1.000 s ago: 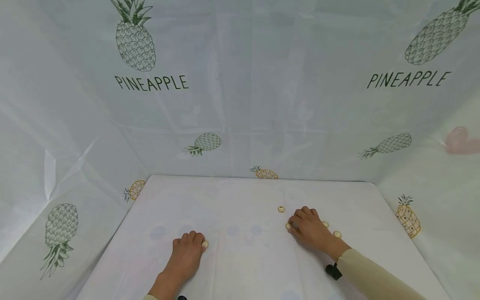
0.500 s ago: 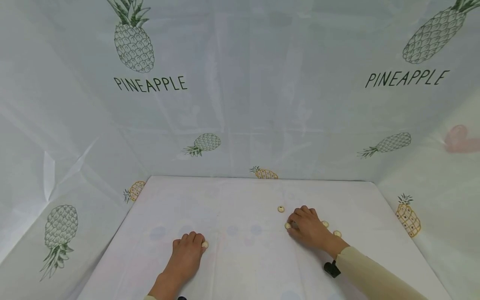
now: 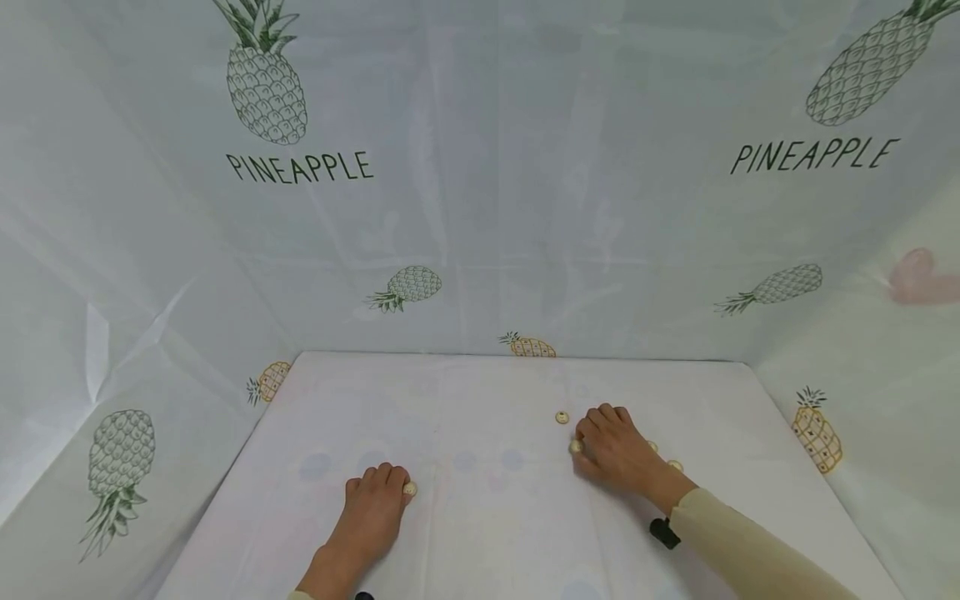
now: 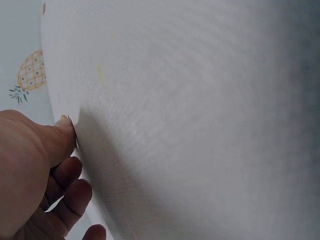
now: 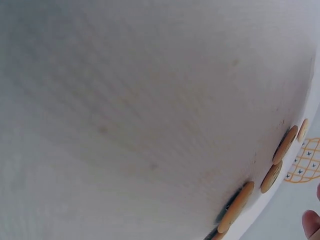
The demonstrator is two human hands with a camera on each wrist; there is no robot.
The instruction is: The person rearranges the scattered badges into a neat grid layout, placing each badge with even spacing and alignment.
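Observation:
In the head view, my left hand [image 3: 372, 512] is low on the left of the white-covered table, pinching a small pale wooden disc [image 3: 410, 489] between thumb and fingers. The left wrist view has the left thumb [image 4: 62, 140] close to the cloth, the other fingers curled beneath it. Toward the right, my right hand [image 3: 615, 454] grips another wooden disc [image 3: 577, 447] at its thumb and index finger. Only its fingertips [image 5: 311, 222] enter the right wrist view, at the right edge. A third disc [image 3: 562, 417], dark-marked on top, lies just beyond that hand.
Two more discs, a nearer one [image 3: 676, 465] and a farther one [image 3: 652, 446], lie partly hidden behind the right wrist. Seen edge-on in the right wrist view, several discs [image 5: 285, 145] rest on the cloth. Pineapple-printed sheeting [image 3: 472, 208] walls the table's back and sides.
My right hand has shifted slightly away from me over the last half second, and the disc in its fingers has moved with it. My left hand has stayed in place.

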